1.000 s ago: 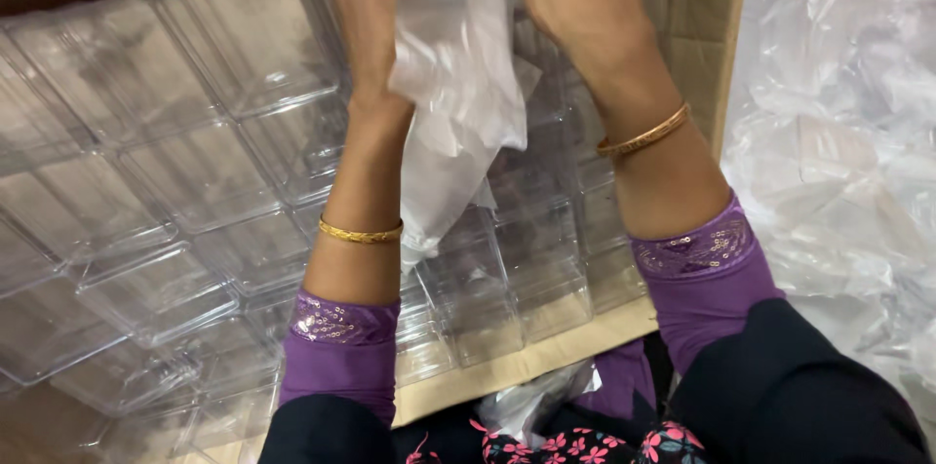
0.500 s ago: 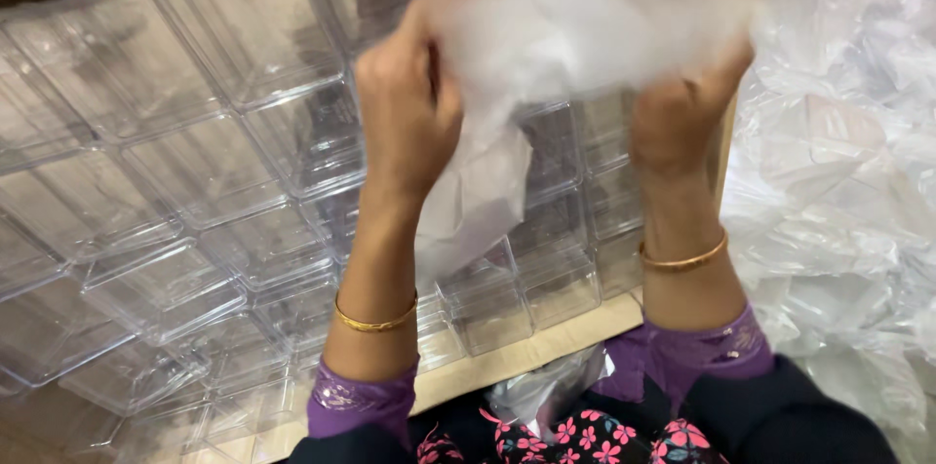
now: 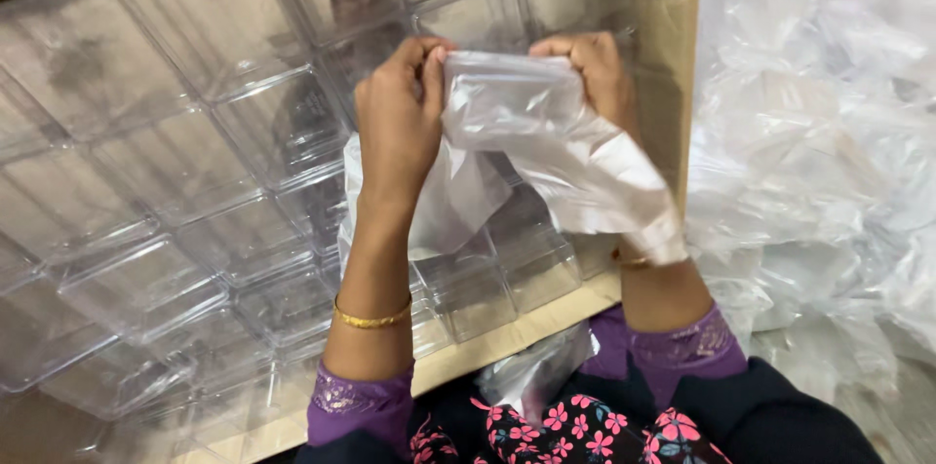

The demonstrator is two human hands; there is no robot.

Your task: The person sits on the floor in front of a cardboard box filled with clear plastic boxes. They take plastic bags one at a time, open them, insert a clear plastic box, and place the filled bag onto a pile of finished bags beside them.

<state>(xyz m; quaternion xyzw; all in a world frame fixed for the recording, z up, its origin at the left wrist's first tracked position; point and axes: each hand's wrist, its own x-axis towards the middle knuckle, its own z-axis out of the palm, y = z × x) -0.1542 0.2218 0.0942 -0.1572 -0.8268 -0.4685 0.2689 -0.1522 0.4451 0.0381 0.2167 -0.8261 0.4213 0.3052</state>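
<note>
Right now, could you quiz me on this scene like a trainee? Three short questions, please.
1. True or false: both hands grip one plastic bag.
2. What fills the cardboard box? A) clear boxes B) apples C) books
3. On which side of the box does the bag pile lie?

Key
1. True: the left hand and right hand hold the plastic bag at its top edge.
2. A: clear boxes in rows fill the cardboard box.
3. The right, where the bag pile lies.
</note>
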